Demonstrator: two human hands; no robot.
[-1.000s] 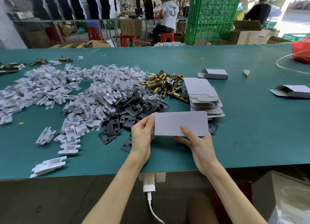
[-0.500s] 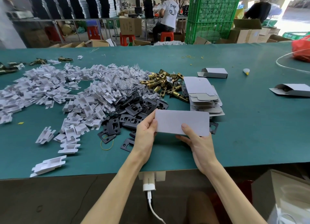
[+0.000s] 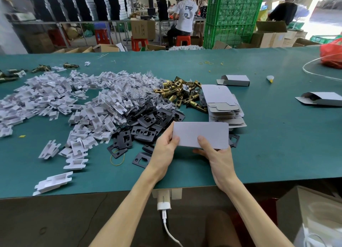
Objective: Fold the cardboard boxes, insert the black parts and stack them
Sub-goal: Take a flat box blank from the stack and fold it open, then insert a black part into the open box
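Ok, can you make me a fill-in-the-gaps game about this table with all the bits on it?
1. The left hand and right hand grip a flat cardboard box with ____ corners.
2. The metal plates heaped beside the left hand are coloured ____.
3. The stack of flat boxes lies on the ____ side of the brass latches.
4. The tall plastic crates behind the table are coloured ____.
Missing words: rounded, black, right, green.
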